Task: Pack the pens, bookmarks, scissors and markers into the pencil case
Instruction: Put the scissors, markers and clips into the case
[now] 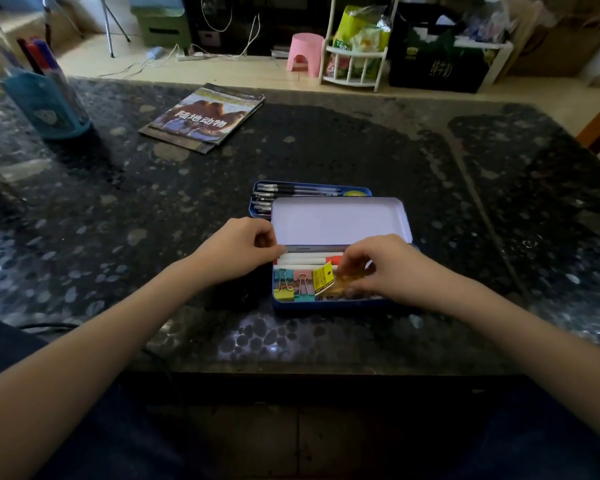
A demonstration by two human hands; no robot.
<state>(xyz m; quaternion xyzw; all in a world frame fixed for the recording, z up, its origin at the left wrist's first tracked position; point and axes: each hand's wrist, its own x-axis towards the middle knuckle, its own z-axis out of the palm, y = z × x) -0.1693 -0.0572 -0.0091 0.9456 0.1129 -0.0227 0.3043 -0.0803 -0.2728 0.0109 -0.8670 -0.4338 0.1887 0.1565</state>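
Head camera looked down at two bare arms that reached forward over a dark speckled table. The left hand had its fingers curled at the left end of the blue pencil case, and pinched the end of a white marker there. The right hand curled over the right side of the case and held a small yellow packet inside it. The case sat open between both hands, its white lid standing up. Colored clips lay in the near left part of the case. Just behind the lid was a blue tray with black pens. Far off to the left lay a book and a blue cup with pens.
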